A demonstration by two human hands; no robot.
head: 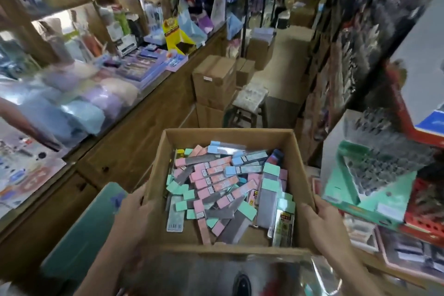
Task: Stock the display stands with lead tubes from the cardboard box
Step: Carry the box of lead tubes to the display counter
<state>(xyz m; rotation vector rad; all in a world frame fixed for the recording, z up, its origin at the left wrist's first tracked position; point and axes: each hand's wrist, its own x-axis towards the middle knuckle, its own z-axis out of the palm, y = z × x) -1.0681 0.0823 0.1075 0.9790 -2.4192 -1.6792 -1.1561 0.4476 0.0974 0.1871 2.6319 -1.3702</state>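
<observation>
Running along the left of a narrow, motion-blurred shop aisle is a long wooden desk [134,142] piled with pastel packets and flat trays of stationery; shelves of goods rise above it; racks of hanging stock line the right side; further down the aisle stand stacked brown cartons [213,79] and a small stool [249,101] just beside them.

The open cardboard box [228,134] is carried in mid-aisle, close to the person, between the desk and a green display stand [367,175] at the right, whose tiers hold rows of dark tubes; the left hand [138,214] grips the box's left wall with its fingers [140,196] curled against the outer face; the right hand [317,226] clasps the near right corner, fingers wrapped round the edge.

Inside the box lie the lead tubes [216,175], flat and jumbled in a loose heap, capped in pink, blue and mint green; a run of pink ones and several blue ones lie roughly parallel, long axes slanting from near-left to far-right with caps at the left ends; along the right wall a few grey-bodied tubes point away from the person, green caps at the far ends; others cross at odd angles.
</observation>
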